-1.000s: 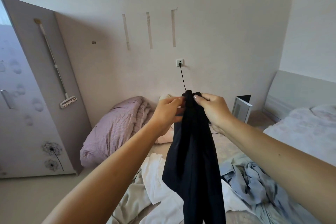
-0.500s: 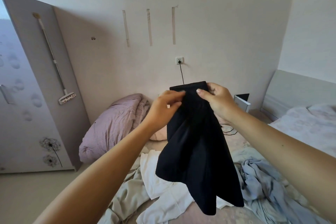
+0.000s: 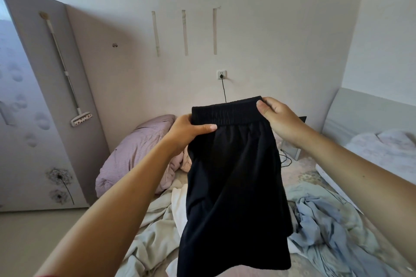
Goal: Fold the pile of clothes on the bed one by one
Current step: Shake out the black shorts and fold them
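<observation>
A pair of black shorts (image 3: 234,186) with an elastic waistband hangs in the air in front of me. My left hand (image 3: 188,130) pinches the waistband's left end, thumb on the front. My right hand (image 3: 279,117) grips its right end. The waistband is stretched flat between them, and the legs hang down over the bed. Beneath lies the pile of clothes: a white garment (image 3: 177,202), a cream one (image 3: 153,234) and a crumpled light blue one (image 3: 326,227), partly hidden by the shorts.
A lilac quilt (image 3: 132,153) is bunched at the bed's far left against a grey wardrobe (image 3: 45,119). A black cable runs down from the wall socket (image 3: 221,74). A second bed (image 3: 382,148) stands at the right, a small white device (image 3: 290,150) beside it.
My hands have moved apart and spread the bunched waistband open. The shorts now hang flat and wide instead of gathered in a narrow strip.
</observation>
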Demonstrator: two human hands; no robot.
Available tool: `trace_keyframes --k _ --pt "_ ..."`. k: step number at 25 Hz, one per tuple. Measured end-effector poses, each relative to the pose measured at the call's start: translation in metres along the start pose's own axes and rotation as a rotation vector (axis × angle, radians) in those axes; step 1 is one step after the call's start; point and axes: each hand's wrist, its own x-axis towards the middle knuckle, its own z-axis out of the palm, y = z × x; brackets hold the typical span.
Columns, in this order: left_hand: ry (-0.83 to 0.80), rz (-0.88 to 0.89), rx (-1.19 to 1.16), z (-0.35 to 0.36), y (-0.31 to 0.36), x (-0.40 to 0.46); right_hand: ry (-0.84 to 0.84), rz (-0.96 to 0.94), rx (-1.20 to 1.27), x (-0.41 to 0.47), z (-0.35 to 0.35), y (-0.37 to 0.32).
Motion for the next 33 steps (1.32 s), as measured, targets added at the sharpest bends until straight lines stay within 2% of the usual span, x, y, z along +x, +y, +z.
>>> trace_keyframes --k 2,5,10,15,19,24,28,31,33 --pt "0.093 0.047 -0.004 0.008 0.005 -0.003 -0.053 0.027 -0.095 -0.003 -0.003 0.002" --pt "0.123 0.078 0.047 0.014 0.010 -0.007 -0.073 0.001 -0.162 -0.006 -0.008 0.010" --pt "0.078 0.164 0.191 0.007 0.016 -0.011 -0.033 0.033 -0.031 -0.004 -0.013 0.008" --pt "-0.024 0.071 0.167 -0.002 0.007 -0.012 -0.037 0.147 0.197 -0.001 -0.013 0.014" --pt "-0.060 -0.009 0.172 0.006 -0.008 -0.010 -0.127 0.245 0.136 -0.003 -0.023 0.033" --pt "-0.111 -0.141 0.301 0.035 -0.060 0.002 -0.204 0.361 -0.048 -0.018 -0.022 0.094" --pt "-0.122 -0.268 0.428 0.070 -0.117 0.013 -0.232 0.359 -0.187 -0.024 -0.009 0.163" --pt "-0.113 -0.338 0.447 0.093 -0.169 0.023 -0.236 0.434 -0.206 -0.023 0.005 0.225" --pt "-0.063 -0.309 0.451 0.102 -0.201 0.027 -0.204 0.452 -0.185 -0.024 0.013 0.261"
